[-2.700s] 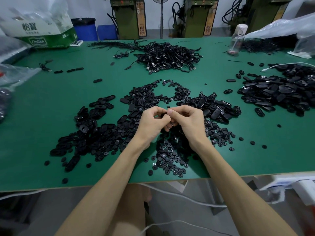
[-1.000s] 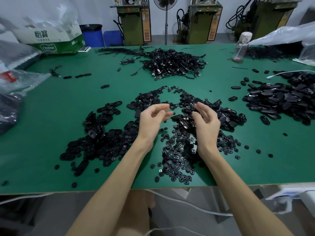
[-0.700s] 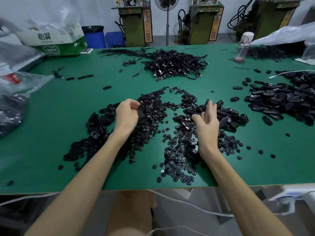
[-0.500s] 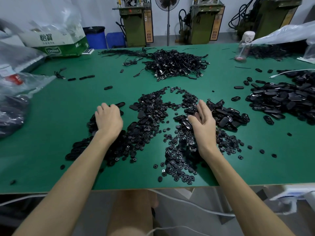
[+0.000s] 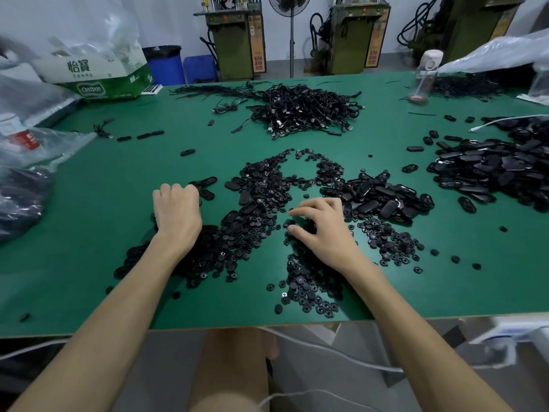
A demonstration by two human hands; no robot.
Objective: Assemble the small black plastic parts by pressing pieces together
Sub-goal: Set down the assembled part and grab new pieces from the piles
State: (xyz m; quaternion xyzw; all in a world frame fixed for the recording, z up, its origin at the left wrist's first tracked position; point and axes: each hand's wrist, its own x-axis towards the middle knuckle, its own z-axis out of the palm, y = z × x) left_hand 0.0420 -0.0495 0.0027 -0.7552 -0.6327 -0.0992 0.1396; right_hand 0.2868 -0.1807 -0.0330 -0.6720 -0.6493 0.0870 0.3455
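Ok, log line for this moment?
phase: picking parts | left hand: fingers curled, on oval pile | right hand: fingertips at round pieces | grasps: unclear | hands apart

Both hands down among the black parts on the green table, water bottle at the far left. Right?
No. The head view shows the water bottle at the far right; the left hand and right hand are down among the black parts on the green table.

A plain green table (image 5: 104, 233) holds heaps of black plastic parts (image 5: 261, 197). At the table's far left, a green-and-white box (image 5: 98, 75); behind the table, a blue bin (image 5: 165, 65).
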